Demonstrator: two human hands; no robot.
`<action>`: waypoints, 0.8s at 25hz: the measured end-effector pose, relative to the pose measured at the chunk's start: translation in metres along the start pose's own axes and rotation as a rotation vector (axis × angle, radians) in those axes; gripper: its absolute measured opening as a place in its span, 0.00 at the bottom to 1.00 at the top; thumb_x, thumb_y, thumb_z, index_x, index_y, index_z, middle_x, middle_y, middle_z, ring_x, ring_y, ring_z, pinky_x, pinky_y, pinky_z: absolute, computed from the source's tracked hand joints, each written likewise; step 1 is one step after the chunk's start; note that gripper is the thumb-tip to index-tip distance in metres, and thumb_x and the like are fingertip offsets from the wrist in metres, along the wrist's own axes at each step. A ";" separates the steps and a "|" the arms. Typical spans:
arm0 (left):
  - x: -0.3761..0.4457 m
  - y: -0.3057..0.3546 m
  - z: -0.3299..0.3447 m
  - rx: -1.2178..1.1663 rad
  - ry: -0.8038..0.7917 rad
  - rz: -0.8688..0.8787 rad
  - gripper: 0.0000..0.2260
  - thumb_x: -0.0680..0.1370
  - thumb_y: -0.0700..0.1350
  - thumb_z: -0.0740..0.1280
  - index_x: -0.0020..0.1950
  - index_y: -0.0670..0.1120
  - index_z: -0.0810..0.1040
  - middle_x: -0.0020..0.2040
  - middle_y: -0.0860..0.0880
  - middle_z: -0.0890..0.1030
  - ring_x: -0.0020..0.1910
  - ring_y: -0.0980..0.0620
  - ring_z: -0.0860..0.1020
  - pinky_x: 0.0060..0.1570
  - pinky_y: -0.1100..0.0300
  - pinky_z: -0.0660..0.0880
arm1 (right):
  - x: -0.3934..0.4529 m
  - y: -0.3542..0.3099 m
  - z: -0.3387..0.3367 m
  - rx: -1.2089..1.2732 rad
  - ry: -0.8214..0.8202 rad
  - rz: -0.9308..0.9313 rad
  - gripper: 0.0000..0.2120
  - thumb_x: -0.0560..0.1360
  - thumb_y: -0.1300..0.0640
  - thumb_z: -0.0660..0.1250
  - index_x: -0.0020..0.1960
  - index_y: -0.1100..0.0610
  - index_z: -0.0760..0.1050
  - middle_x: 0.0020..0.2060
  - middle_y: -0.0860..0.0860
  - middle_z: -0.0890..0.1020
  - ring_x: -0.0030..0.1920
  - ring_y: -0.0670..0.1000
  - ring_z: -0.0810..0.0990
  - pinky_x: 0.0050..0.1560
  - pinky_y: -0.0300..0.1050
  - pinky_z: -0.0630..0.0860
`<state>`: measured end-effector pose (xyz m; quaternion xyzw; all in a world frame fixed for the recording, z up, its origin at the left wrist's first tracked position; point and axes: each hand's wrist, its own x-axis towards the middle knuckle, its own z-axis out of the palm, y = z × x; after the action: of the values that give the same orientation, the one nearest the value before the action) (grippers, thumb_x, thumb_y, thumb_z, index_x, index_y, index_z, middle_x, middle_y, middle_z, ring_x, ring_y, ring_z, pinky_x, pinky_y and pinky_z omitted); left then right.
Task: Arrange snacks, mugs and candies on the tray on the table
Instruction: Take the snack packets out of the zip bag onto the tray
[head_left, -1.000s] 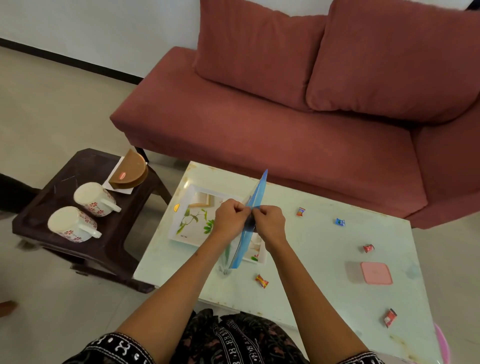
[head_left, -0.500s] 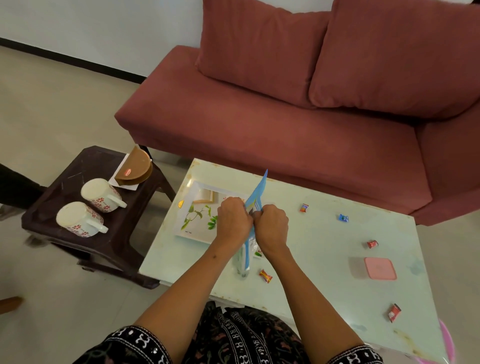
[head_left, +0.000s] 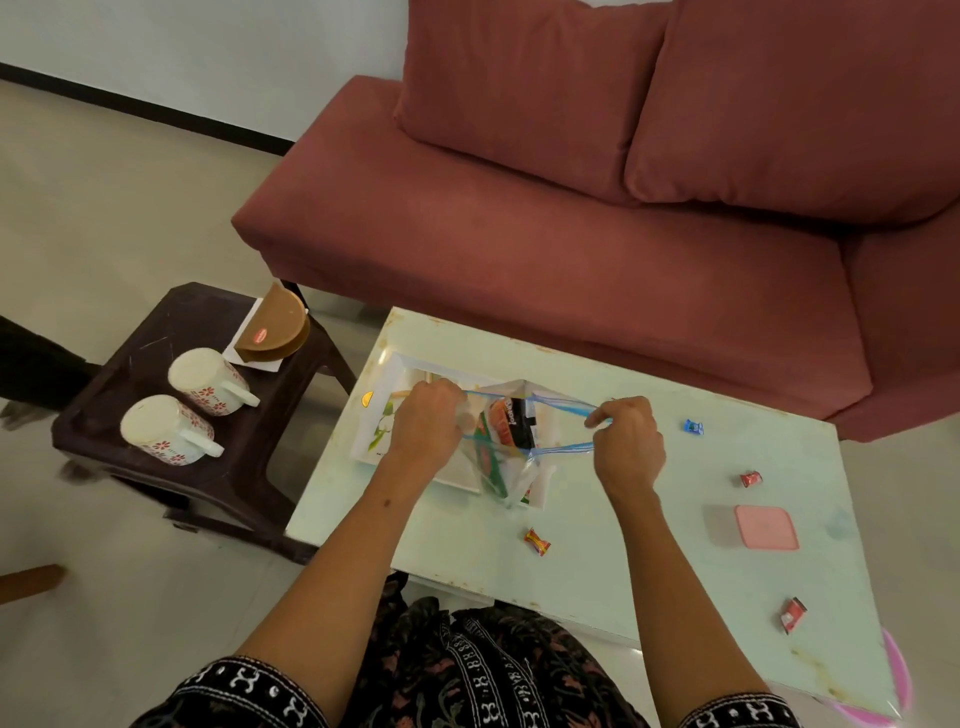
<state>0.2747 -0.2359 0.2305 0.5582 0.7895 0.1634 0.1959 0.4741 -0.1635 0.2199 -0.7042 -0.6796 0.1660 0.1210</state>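
A clear zip bag (head_left: 511, 467) with a blue seal holds red and green snack packets (head_left: 501, 426). My left hand (head_left: 426, 423) grips the bag's left lip and my right hand (head_left: 626, 441) pinches its right lip, and the mouth is spread wide. The bag hangs over a white tray (head_left: 379, 384) with a leaf print on the pale table (head_left: 623, 561). Wrapped candies lie loose on the table: an orange one (head_left: 537, 541), a blue one (head_left: 693, 427), two red ones (head_left: 750, 478) (head_left: 792, 615). Two white floral mugs (head_left: 208, 382) (head_left: 166, 430) lie on a dark stool (head_left: 171, 467).
A pink square lid (head_left: 766, 527) rests on the table's right part. A brown round container (head_left: 275, 330) on white paper sits at the stool's back corner. A red sofa (head_left: 571, 234) stands just behind the table. A pink rim (head_left: 901, 670) shows at the table's near right corner.
The bag was sealed with both hands pinched together at its top. The hands have pulled apart sideways, the seal has opened and the snack packets inside now show.
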 end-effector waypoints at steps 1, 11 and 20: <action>-0.001 0.001 0.000 -0.013 -0.012 0.017 0.18 0.71 0.33 0.67 0.60 0.41 0.76 0.60 0.43 0.78 0.57 0.43 0.75 0.56 0.51 0.74 | 0.001 0.002 0.000 -0.024 -0.023 0.022 0.16 0.72 0.70 0.64 0.54 0.54 0.80 0.60 0.55 0.73 0.45 0.57 0.79 0.37 0.44 0.69; -0.010 0.049 0.002 -0.221 0.020 0.140 0.22 0.71 0.33 0.63 0.65 0.40 0.72 0.66 0.43 0.75 0.65 0.45 0.72 0.67 0.57 0.66 | -0.009 -0.029 0.021 0.069 0.093 -0.025 0.10 0.71 0.65 0.63 0.50 0.61 0.79 0.50 0.53 0.73 0.50 0.54 0.72 0.45 0.42 0.65; -0.015 0.041 -0.002 -0.204 -0.019 -0.051 0.24 0.75 0.39 0.65 0.71 0.42 0.66 0.71 0.45 0.69 0.70 0.47 0.66 0.69 0.55 0.64 | -0.037 -0.054 0.050 0.110 0.084 -0.496 0.07 0.69 0.68 0.66 0.46 0.63 0.77 0.46 0.61 0.76 0.47 0.61 0.75 0.45 0.52 0.73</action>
<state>0.3114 -0.2370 0.2533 0.5164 0.7810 0.2325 0.2632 0.4037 -0.2003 0.1978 -0.5146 -0.8159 0.1386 0.2241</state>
